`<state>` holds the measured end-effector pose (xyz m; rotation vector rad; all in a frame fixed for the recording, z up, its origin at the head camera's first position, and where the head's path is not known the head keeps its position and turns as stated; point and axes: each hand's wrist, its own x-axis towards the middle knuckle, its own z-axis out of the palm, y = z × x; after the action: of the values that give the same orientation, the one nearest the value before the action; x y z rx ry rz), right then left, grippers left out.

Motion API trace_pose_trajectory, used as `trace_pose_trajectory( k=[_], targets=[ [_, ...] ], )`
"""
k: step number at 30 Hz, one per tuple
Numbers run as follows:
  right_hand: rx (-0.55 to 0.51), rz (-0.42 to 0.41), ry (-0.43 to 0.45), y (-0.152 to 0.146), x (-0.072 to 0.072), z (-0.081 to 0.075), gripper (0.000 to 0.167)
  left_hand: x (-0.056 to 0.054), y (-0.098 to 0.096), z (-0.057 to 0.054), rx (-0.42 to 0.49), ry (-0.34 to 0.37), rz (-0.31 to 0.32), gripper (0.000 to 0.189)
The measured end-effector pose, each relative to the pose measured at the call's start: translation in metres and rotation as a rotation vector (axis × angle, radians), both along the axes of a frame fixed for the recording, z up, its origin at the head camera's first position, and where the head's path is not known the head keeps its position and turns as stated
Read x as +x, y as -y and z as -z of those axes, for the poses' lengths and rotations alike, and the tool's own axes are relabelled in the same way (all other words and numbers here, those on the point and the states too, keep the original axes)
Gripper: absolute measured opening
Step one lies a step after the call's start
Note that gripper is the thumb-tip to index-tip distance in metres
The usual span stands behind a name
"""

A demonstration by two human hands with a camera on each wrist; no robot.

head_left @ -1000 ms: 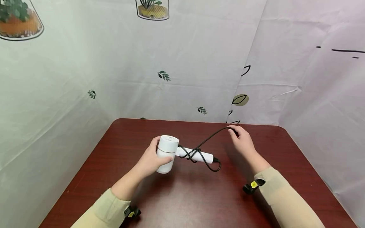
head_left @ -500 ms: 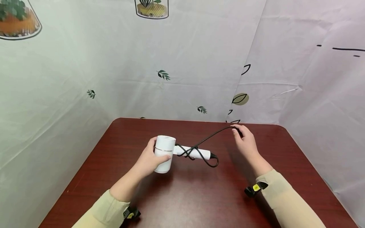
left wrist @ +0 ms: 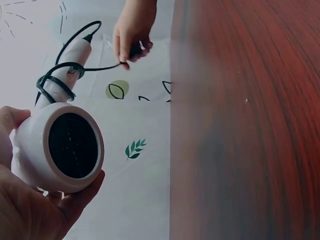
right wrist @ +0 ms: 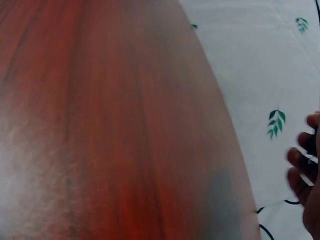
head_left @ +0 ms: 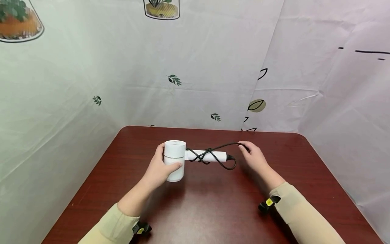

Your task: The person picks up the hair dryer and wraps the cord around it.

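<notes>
A white hair dryer (head_left: pixel 175 150) is held over the table, its barrel upright and its handle pointing right. My left hand (head_left: pixel 156 167) grips the barrel, thumb across the front. In the left wrist view the dark round end (left wrist: pixel 73 145) of the barrel faces the camera. A black cord (head_left: pixel 225 145) is wound in crossing loops around the handle and runs to my right hand (head_left: pixel 256 158), whose fingers pinch it. The dark plug end (left wrist: pixel 135 51) of the cord sits partly hidden inside those fingers. Only curled fingertips (right wrist: pixel 299 159) show at the right wrist view's edge.
A dark red wooden table (head_left: pixel 207 210) with rounded far corners lies under both hands. White sheeting (head_left: pixel 137 67) printed with leaves and plant jars hangs behind and at both sides. Each sleeve cuff carries a small black wrist camera (head_left: pixel 141 228).
The hair dryer's handle has risen and levelled out. My right hand first moved slightly right, then came back left and down, so the cord between them hangs lower. My left hand kept its grip.
</notes>
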<state>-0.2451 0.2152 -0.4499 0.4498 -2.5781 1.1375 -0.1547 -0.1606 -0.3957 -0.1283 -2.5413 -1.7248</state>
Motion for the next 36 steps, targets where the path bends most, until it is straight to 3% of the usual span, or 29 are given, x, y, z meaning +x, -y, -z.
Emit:
trace_pose_trajectory(
  k=[3,10,20,29,36],
  targets=[
    [0.050,-0.038,0.090,0.007,0.001,0.005,0.033,-0.001,0.000,0.001,0.019,0.000,0.011,0.087],
    [0.197,-0.129,0.171,0.020,0.004,0.013,0.022,-0.004,-0.002,0.003,0.074,-0.001,-0.005,0.086],
    [0.397,-0.299,0.413,0.040,0.013,-0.001,0.021,-0.012,-0.009,0.008,0.103,0.019,-0.066,0.086],
    [0.515,-0.359,0.406,0.068,0.046,-0.011,0.027,-0.019,-0.012,0.012,0.074,-0.008,-0.157,0.088],
    [0.486,-0.315,0.254,0.077,0.067,-0.027,0.028,-0.024,-0.003,0.015,0.063,-0.002,-0.227,0.088]
  ],
)
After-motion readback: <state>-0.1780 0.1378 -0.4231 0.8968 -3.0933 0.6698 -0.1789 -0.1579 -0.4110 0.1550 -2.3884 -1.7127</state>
